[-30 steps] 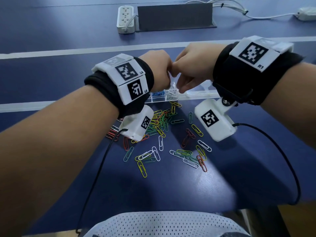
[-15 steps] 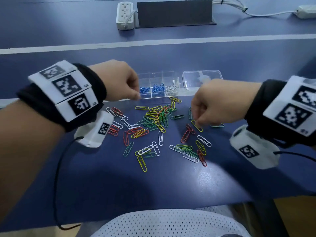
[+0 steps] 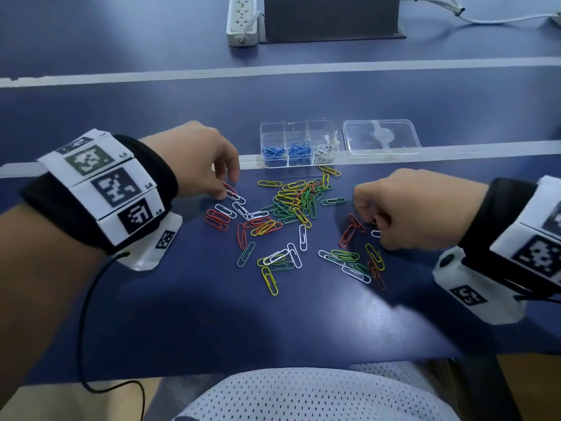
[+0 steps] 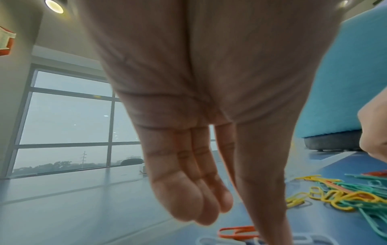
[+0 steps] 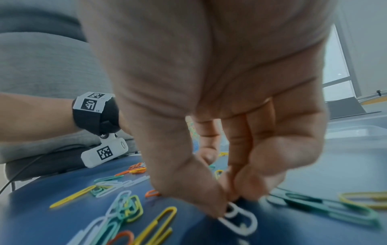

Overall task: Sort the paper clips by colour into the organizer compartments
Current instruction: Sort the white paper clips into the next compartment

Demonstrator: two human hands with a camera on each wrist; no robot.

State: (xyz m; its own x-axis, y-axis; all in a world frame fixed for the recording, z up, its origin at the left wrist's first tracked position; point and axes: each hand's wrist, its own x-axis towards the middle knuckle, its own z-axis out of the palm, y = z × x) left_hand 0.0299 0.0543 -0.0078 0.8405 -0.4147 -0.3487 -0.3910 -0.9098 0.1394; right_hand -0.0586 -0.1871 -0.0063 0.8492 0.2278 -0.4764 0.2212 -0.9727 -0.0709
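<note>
Loose paper clips (image 3: 291, 205) in red, yellow, green and white lie scattered on the blue table. Behind them stands the clear organizer (image 3: 267, 129), with blue clips in two compartments and white clips (image 3: 322, 151) in a third. My left hand (image 3: 228, 186) reaches down at the pile's left edge, fingers fairly straight. Its thumb tip (image 4: 272, 232) touches the table by a red clip (image 4: 236, 232) and a white one. My right hand (image 3: 375, 229) is curled at the pile's right edge. Its thumb and forefinger pinch one end of a white clip (image 5: 240, 222) that lies on the table.
The organizer's clear lid (image 3: 381, 136) lies flat just right of it. A white power strip (image 3: 243, 21) and a dark grey box (image 3: 331, 16) stand at the far side of the table. The table's near edge runs just in front of my lap.
Both hands have left the organizer, moved apart and come down to the pile. The left went to the left edge, the right to a white clip on the right.
</note>
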